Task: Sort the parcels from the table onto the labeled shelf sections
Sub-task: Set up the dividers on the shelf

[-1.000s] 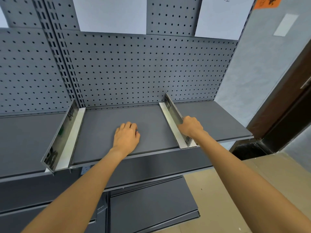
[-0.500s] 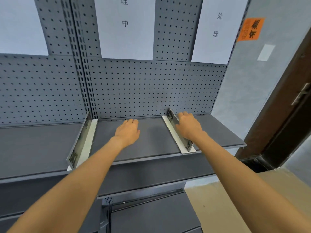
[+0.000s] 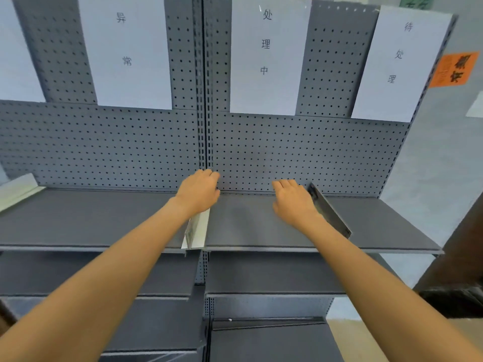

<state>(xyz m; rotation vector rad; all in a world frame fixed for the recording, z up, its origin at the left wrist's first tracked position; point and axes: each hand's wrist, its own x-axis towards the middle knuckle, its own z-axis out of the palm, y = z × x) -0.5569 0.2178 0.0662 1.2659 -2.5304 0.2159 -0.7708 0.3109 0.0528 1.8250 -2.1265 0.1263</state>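
Grey metal shelf (image 3: 261, 226) is seen at chest height, backed by a perforated panel (image 3: 287, 152) of the same grey. No parcels are shown anywhere on it or elsewhere in view.

Sections are marked by white paper labels fixed to the panel: left label (image 3: 128, 50), middle label (image 3: 266, 56) and right label (image 3: 400, 64), each printed with dark characters in a vertical column.

Sections are parted by upright dividers. A pale divider (image 3: 196, 231) stands at the joint between the two shelf bays; a dark divider (image 3: 329, 210) stands to its right, angled across the board. A further pale divider (image 3: 18, 189) is seen at the far left edge.

Left hand (image 3: 200, 192) is laid over the rear end of the pale divider, fingers bent downward; whether it is gripped cannot be told. Right hand (image 3: 294, 202) is placed just beside the dark divider, fingers loosely curled, touching its near face; a grip cannot be confirmed.

Lower shelves (image 3: 261, 273) are seen beneath. An orange sign (image 3: 454, 69) is fixed to the wall at right.
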